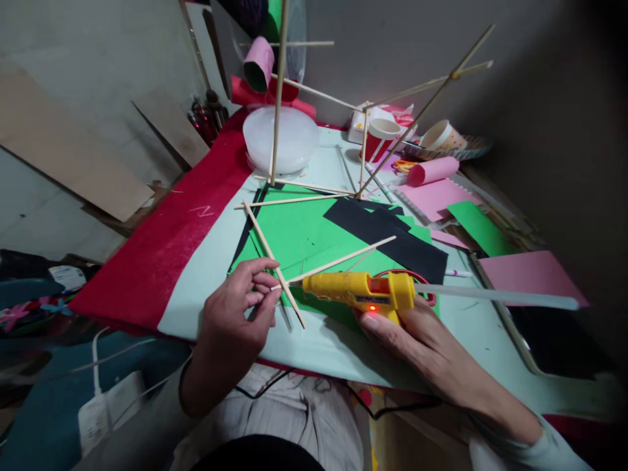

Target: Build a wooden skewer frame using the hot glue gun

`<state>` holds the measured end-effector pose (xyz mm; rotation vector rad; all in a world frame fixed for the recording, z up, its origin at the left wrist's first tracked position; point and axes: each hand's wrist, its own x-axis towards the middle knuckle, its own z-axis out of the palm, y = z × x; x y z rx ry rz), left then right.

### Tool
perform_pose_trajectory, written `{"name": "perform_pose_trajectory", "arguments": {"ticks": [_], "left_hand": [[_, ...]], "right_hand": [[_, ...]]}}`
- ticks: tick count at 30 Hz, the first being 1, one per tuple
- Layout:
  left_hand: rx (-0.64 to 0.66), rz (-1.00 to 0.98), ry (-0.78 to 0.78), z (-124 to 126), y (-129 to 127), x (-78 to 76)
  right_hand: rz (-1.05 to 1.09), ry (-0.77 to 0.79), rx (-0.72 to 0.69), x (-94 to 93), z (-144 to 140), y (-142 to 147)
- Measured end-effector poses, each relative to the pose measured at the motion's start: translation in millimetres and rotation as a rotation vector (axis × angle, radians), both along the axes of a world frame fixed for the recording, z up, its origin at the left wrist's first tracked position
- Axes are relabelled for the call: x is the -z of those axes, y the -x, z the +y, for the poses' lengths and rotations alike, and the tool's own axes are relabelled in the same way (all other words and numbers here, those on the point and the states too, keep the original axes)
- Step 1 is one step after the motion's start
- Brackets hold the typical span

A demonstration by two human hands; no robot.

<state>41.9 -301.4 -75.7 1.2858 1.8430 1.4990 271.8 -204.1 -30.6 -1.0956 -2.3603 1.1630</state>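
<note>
Cluttered craft table (210, 275), pale and smooth, edged by red felt. Left hand (235, 307) pinching thin wooden sticks (275, 265) where two meet just beyond the fingers (262, 281). Right hand (417, 337) clenched around yellow glue gun (358, 291), nozzle almost touching that joint, red lamp lit. Best done with a small bead placed right at the crossing, sticks held steady, fingertips clear of hot glue. Beyond the fingers, flat green paper (299, 235), matte black paper (387, 235), then a stick frame (363, 150), white bowl (289, 134) and paper cups (383, 137).
</note>
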Motion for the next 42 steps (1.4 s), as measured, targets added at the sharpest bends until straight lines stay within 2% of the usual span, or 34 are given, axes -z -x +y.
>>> {"name": "perform_pose_trajectory", "arguments": {"ticks": [9,18,26,30,35,39,42], "left_hand": [[-0.016,0.070,-0.023,-1.1,-0.8,2.8],[-0.025,0.078,-0.015,1.4,1.1,-0.3],[-0.013,0.019,-0.021,1.5,1.3,-2.3],[-0.021,-0.002,-0.027,1.1,-0.1,-4.3],[-0.046,0.009,-0.012,-2.9,0.2,-4.1],[-0.053,0.150,0.006,-8.1,0.2,-1.2],[-0.060,0.257,0.012,-13.0,-0.9,-0.4]], "right_hand": [[-0.039,-0.064,0.009,12.9,1.7,-8.5],[-0.024,0.010,-0.015,1.3,0.9,1.2],[-0.025,0.030,-0.018,0.2,2.5,-1.6],[0.035,0.060,-0.012,-6.0,3.2,2.1],[0.108,0.227,-0.005,-9.2,4.4,-1.9],[0.206,0.407,0.045,-9.0,-0.2,-10.7],[0.289,0.476,0.079,-8.8,-5.6,-18.2]]}}
